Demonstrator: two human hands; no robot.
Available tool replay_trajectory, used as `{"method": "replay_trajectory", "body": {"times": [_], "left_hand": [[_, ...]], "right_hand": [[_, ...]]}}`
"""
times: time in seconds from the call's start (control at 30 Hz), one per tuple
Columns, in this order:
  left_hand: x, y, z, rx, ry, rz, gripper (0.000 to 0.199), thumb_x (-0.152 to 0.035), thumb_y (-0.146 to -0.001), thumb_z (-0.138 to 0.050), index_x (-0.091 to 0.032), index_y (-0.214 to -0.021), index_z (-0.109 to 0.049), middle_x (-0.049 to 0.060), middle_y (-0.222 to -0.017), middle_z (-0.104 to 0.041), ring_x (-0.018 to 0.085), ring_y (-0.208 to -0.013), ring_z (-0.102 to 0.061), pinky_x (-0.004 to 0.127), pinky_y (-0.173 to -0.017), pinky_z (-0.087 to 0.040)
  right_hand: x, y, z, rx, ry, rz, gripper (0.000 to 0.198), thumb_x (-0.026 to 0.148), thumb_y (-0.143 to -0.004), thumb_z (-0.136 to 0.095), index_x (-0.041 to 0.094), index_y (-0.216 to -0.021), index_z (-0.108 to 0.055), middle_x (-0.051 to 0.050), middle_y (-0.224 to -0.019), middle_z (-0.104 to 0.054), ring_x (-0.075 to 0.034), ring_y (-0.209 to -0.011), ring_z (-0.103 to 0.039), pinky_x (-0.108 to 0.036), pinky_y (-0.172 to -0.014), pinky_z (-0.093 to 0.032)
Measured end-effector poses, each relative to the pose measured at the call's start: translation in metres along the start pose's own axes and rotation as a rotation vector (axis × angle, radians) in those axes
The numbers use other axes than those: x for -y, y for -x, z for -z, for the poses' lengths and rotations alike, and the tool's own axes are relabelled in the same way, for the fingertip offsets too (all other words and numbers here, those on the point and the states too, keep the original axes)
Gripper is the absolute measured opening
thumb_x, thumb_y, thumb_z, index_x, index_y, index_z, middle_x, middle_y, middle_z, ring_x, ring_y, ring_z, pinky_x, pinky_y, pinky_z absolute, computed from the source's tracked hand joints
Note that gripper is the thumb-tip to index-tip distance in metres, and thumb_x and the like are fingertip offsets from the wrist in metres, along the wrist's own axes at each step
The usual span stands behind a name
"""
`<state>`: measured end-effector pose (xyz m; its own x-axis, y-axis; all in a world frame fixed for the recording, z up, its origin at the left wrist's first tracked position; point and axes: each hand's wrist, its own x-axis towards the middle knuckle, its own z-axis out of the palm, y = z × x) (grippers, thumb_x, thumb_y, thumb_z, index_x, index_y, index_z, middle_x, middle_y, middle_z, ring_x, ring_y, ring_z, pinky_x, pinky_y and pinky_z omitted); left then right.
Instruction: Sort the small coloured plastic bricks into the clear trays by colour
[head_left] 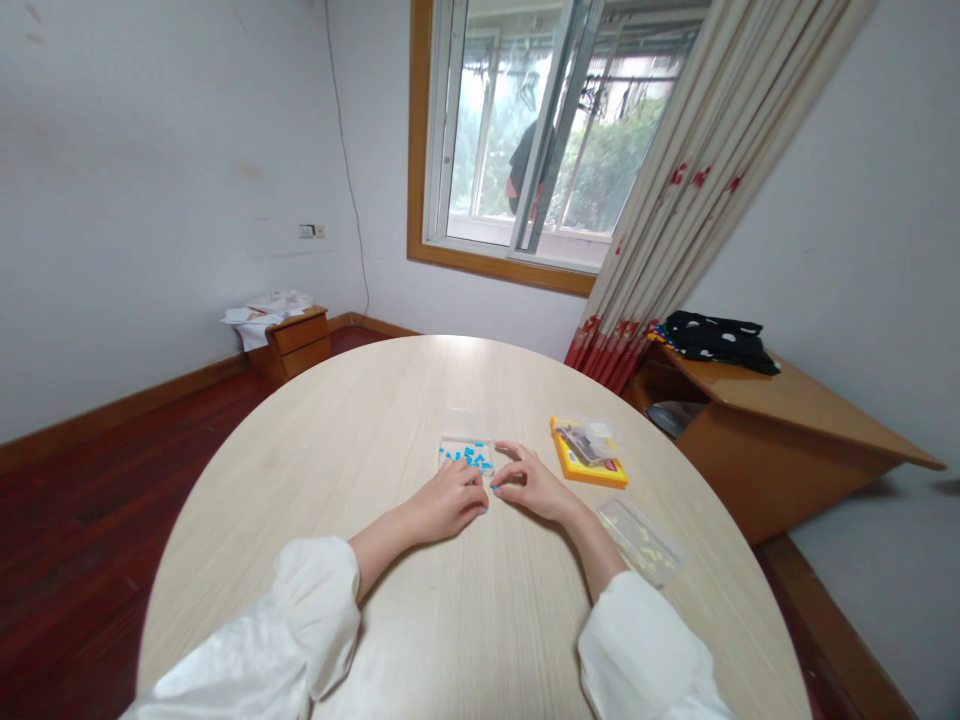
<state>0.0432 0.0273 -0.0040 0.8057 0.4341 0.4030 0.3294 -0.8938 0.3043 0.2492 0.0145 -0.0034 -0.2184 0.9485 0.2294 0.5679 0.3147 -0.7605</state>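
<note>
Small bright blue plastic pieces (pixel 469 453) lie in a shallow clear plastic box (pixel 441 443) near the middle of the table. My left hand (pixel 450 500) is just in front of the box, thumb and fingertips pinched together, with a speck of blue showing at the tips. Facing it, my right hand (pixel 534 483) has its thumb and index finger closed on a small blue piece (pixel 495 487), while its other fingers curve beside the box's right side. The exact shape of the pieces in my fingers is too small to make out.
Right of my hands, a yellow box (pixel 590 470) carries a clear packet (pixel 589 442). A second clear box (pixel 641 540) with pale yellow pieces lies beside my right forearm. All rest on a round wooden table (pixel 262 520). Beyond are a curtain (pixel 675 200) and a cabinet (pixel 765 420).
</note>
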Motion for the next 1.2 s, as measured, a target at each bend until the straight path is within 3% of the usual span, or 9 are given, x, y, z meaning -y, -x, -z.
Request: {"method": "replay_trajectory", "body": {"times": [0.1,0.27,0.33,0.5,0.6,0.7,0.77,1.2], "left_hand": [[0.000,0.000,0.000,0.003,-0.006,0.000,0.012,-0.016,-0.084,-0.050,-0.017,-0.080,-0.061,0.005,-0.086,-0.058,0.019,-0.087,-0.050,0.031,-0.076,-0.036],[0.000,-0.001,0.000,-0.001,-0.015,-0.001,0.012,-0.016,-0.084,-0.049,-0.017,-0.077,-0.059,0.005,-0.085,-0.057,0.019,-0.085,-0.049,0.031,-0.076,-0.036],[0.000,-0.001,0.000,-0.004,-0.016,-0.001,0.012,-0.016,-0.084,-0.049,-0.017,-0.077,-0.058,0.006,-0.085,-0.057,0.019,-0.085,-0.049,0.032,-0.075,-0.036],[0.001,-0.001,-0.001,-0.031,-0.021,0.003,0.012,-0.019,-0.085,-0.049,-0.017,-0.077,-0.059,0.006,-0.084,-0.057,0.018,-0.084,-0.048,0.031,-0.075,-0.035],[0.004,-0.001,0.000,-0.188,-0.034,0.091,0.013,-0.019,-0.086,-0.048,-0.017,-0.081,-0.060,0.006,-0.085,-0.057,0.019,-0.085,-0.047,0.033,-0.075,-0.035],[0.012,-0.001,0.002,-0.388,-0.054,0.262,0.014,-0.018,-0.085,-0.048,-0.017,-0.081,-0.061,0.006,-0.082,-0.056,0.019,-0.083,-0.047,0.034,-0.074,-0.034],[0.018,0.000,0.003,-0.455,-0.067,0.355,0.014,-0.019,-0.085,-0.050,-0.017,-0.077,-0.061,0.005,-0.078,-0.056,0.019,-0.081,-0.047,0.034,-0.073,-0.034],[0.024,0.001,0.009,-0.494,-0.137,0.501,0.017,-0.023,-0.083,-0.056,-0.017,-0.069,-0.063,0.003,-0.072,-0.060,0.019,-0.079,-0.049,0.034,-0.074,-0.030]], "right_hand": [[0.001,-0.003,0.000,-0.024,-0.088,0.019,0.010,0.029,-0.066,-0.070,0.021,-0.071,-0.072,-0.009,-0.126,-0.052,-0.024,-0.118,-0.047,-0.044,-0.103,-0.030],[0.000,-0.013,-0.011,-0.333,-0.198,-0.025,0.025,0.042,-0.070,-0.066,0.021,-0.082,-0.073,-0.011,-0.118,-0.056,-0.025,-0.111,-0.051,-0.043,-0.091,-0.041],[-0.002,-0.016,-0.016,-0.382,-0.203,-0.028,0.032,0.045,-0.072,-0.062,0.022,-0.092,-0.072,-0.011,-0.119,-0.057,-0.025,-0.112,-0.051,-0.043,-0.088,-0.043],[-0.010,-0.017,-0.019,-0.354,-0.228,-0.075,0.049,0.050,-0.075,-0.057,0.020,-0.113,-0.064,-0.015,-0.127,-0.052,-0.025,-0.119,-0.047,-0.039,-0.088,-0.045],[-0.014,-0.015,-0.017,-0.368,-0.247,-0.079,0.053,0.051,-0.075,-0.057,0.019,-0.116,-0.061,-0.015,-0.129,-0.051,-0.025,-0.120,-0.047,-0.040,-0.090,-0.045],[-0.014,-0.014,-0.016,-0.365,-0.241,-0.082,0.053,0.051,-0.075,-0.058,0.019,-0.116,-0.061,-0.015,-0.128,-0.052,-0.025,-0.119,-0.047,-0.039,-0.091,-0.044],[-0.013,-0.014,-0.016,-0.359,-0.239,-0.086,0.054,0.051,-0.074,-0.058,0.018,-0.116,-0.061,-0.016,-0.128,-0.052,-0.025,-0.119,-0.047,-0.039,-0.090,-0.044],[-0.012,-0.014,-0.017,-0.349,-0.242,-0.094,0.053,0.047,-0.074,-0.059,0.018,-0.117,-0.061,-0.015,-0.128,-0.052,-0.025,-0.120,-0.046,-0.039,-0.091,-0.044]]}}
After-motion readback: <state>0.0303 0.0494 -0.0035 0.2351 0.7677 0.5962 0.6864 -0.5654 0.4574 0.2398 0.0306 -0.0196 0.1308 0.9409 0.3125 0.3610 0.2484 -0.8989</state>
